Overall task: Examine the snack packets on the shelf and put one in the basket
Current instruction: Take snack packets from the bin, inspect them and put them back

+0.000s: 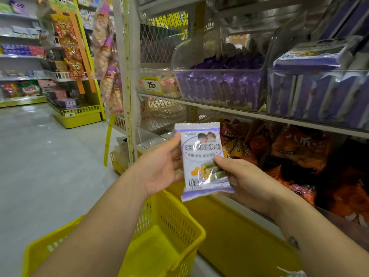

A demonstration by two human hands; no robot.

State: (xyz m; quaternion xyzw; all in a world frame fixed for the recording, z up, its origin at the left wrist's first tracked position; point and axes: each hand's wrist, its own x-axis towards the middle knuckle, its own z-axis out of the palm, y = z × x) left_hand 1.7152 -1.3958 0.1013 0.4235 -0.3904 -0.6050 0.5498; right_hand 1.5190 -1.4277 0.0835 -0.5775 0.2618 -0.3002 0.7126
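Shelves (219, 106) of snacks (217, 86) beside pale floor (40, 156)

Shop aisle: pale glossy floor (40, 156) reflecting overhead light, stocked shelving (18, 56) along far left, yellow display rack (79, 119) beside white post (133, 56).

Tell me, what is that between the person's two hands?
A white-and-purple snack packet: the left hand grips its left edge, the right hand pinches its lower right part. The head view shows it.
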